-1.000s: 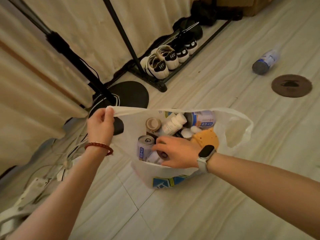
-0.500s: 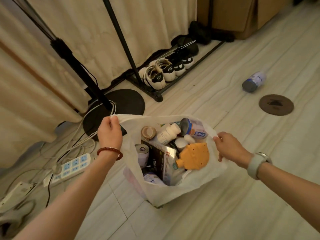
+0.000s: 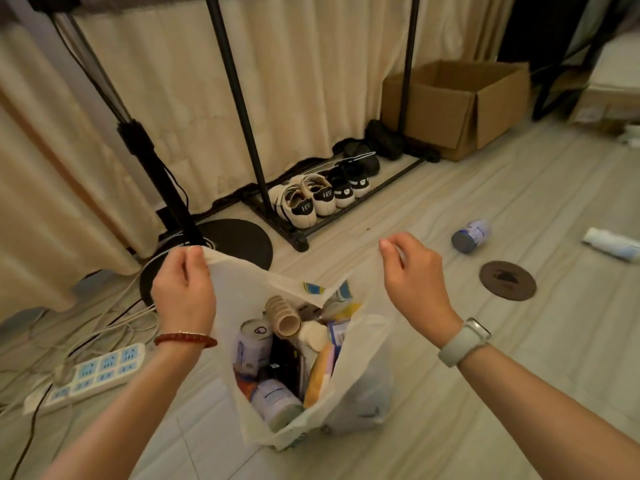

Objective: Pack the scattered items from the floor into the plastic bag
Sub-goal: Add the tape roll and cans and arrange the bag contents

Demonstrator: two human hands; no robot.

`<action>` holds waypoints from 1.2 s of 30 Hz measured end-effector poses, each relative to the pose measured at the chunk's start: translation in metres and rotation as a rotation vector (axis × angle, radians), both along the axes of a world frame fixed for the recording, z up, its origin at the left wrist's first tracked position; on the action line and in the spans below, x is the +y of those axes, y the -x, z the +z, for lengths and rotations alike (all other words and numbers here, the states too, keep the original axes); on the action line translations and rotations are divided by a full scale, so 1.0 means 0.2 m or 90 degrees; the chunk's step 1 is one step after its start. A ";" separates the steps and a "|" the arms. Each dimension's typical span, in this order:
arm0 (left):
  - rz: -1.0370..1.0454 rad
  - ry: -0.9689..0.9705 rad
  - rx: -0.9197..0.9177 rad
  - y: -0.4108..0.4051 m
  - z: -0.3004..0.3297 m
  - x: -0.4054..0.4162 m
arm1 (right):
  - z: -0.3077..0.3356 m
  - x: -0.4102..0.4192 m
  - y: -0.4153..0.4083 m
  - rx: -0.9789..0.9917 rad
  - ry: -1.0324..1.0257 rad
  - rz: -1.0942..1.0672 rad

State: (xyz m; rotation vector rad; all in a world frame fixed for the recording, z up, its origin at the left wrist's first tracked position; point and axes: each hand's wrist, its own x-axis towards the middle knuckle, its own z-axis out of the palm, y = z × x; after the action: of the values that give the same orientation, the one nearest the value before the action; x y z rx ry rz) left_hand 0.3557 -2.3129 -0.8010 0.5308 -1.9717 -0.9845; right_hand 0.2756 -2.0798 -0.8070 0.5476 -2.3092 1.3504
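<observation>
A white plastic bag (image 3: 360,389) stands on the floor between my arms, its mouth pulled open. My left hand (image 3: 185,289) pinches the bag's left handle and my right hand (image 3: 412,275) pinches the right handle, both held up. Inside I see a can (image 3: 254,344), a cardboard roll (image 3: 284,315), a white bottle (image 3: 277,401) and an orange-yellow item (image 3: 320,375). On the floor to the right lie a blue-labelled bottle (image 3: 471,235) and a white bottle (image 3: 611,243).
A shoe rack (image 3: 329,192) with several shoes stands behind the bag, beside a black stand base (image 3: 239,240). A power strip (image 3: 90,375) and cables lie at the left. A cardboard box (image 3: 460,105) is at the back right, and a dark round floor cover (image 3: 507,280) is near the loose bottles.
My right hand left the bag's inside and took hold of the right handle. Both hands have lifted the handles, narrowing and raising the bag. The view tilted up.
</observation>
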 end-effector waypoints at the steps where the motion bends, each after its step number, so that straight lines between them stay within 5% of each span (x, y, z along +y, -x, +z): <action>1: 0.003 0.001 0.018 0.00 0.02 0.00 | 0.04 -0.01 -0.01 0.034 0.002 0.009; 4: -0.013 -0.012 0.026 0.07 0.04 0.04 | 0.06 -0.02 0.03 0.039 0.026 -0.006; 9: 0.015 -0.076 -0.105 0.20 -0.04 0.09 | -0.16 0.17 0.16 -0.170 0.110 -0.152; 13: 0.026 -0.219 -0.202 0.25 -0.19 0.00 | -0.19 0.33 0.18 -0.491 0.486 0.006; 16: 0.011 -0.261 -0.255 0.24 -0.27 -0.04 | -0.23 0.36 0.08 -0.653 0.333 0.097; 19: 0.034 -0.185 -0.305 0.22 -0.33 -0.07 | -0.33 0.38 0.03 -0.445 -0.080 -0.007; 21: 0.059 -0.126 -0.379 0.19 -0.39 -0.09 | -0.38 0.41 0.03 -0.379 -0.176 -0.004; 24: 0.119 -0.111 -0.517 0.13 -0.53 -0.11 | -0.49 0.48 0.02 -0.485 -0.193 -0.013; 29: 0.122 -0.122 -0.635 0.17 -0.62 -0.05 | -0.64 0.61 0.00 -0.732 0.019 -0.134; 33: 0.064 0.081 -0.592 0.24 -0.52 0.09 | -0.56 0.55 0.01 -0.603 0.016 -0.002; 36: -0.035 0.319 -0.458 0.20 -0.46 0.25 | -0.51 0.49 0.00 -0.335 -0.174 0.032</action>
State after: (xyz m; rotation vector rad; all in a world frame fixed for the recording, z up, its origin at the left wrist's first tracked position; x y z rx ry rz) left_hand 0.3148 -2.2631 -0.8937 0.5899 -2.7628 -0.2932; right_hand 0.2761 -1.9812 -0.9092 0.3585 -2.9518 1.3294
